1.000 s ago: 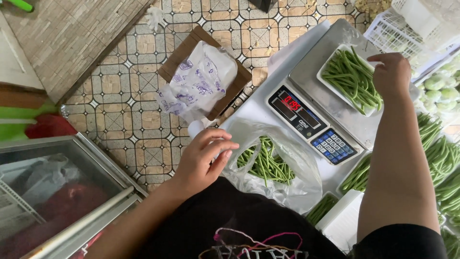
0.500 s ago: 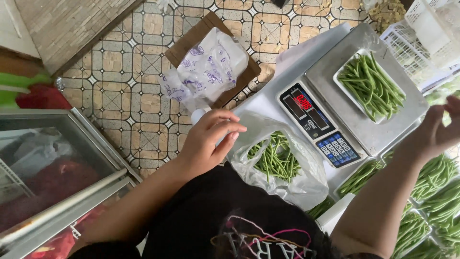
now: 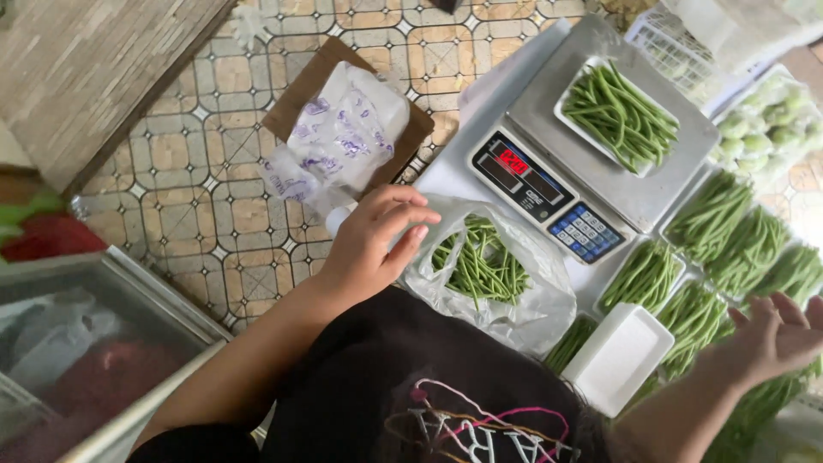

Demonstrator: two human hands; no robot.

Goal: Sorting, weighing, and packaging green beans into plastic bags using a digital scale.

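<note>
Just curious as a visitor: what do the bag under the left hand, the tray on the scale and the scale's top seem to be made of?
The bag looks like thin clear plastic film: crinkled, glossy, the beans show through. The tray seems white foam, matte with a thick soft rim. The scale's top looks like brushed steel, grey with a dull sheen. The left hand holds the bag's edge.

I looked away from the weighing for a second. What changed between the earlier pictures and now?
The right hand left the tray of green beans on the scale and swung down to hover, open and empty, over the filled trays beside it. The left hand stayed on the rim of the plastic bag of beans. Tray, scale and bag kept their places.
</note>
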